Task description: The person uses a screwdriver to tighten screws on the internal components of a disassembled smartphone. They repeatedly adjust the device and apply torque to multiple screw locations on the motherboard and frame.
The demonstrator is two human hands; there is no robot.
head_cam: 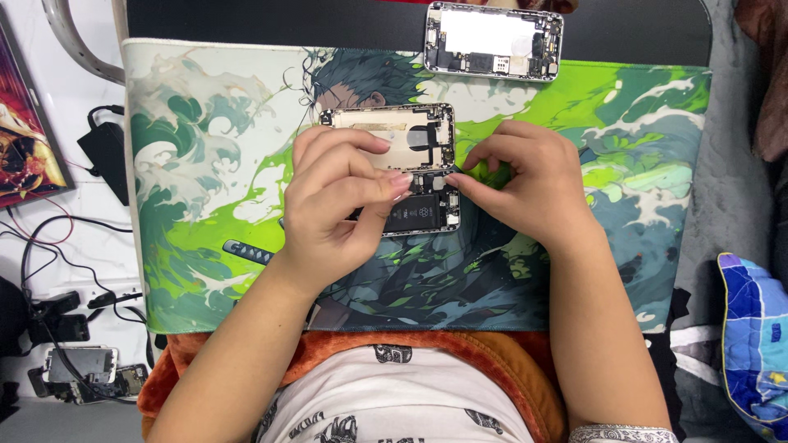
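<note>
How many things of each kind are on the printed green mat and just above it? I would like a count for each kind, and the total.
Opened phone bodies: 2, one under the left hand and right hand at, one beyond the mat's far edge
Phone battery, black: 1
Printed green mat: 1
Total: 4

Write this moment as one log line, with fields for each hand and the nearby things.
left hand: on opened phone, pinching | right hand: fingertips at phone edge | surface: green printed mat | nearby: second opened phone shell
</note>
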